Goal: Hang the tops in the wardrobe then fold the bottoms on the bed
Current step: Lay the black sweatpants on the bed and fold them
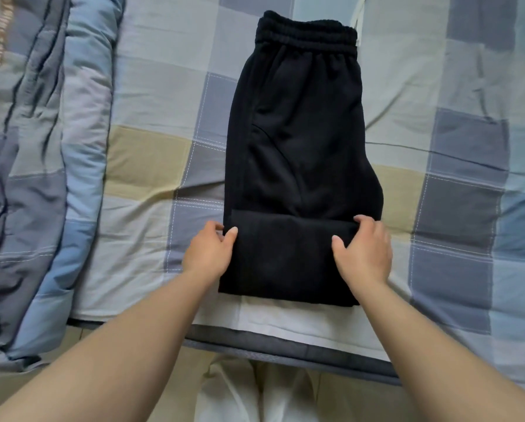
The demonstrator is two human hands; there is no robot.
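While both hands (208, 251) (363, 249) grip the black trousers' (298, 147) fold, their fingers hide beneath

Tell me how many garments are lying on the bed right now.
1: black trousers in the middle of the checked sheet, waistband at the far end, both hands on the folded near end. A quilt lies bunched at left; it might hide more.

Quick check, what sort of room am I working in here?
Most likely a bedroom: a bed with a checked sheet, a folded quilt along its left side, and black trousers being folded on it.
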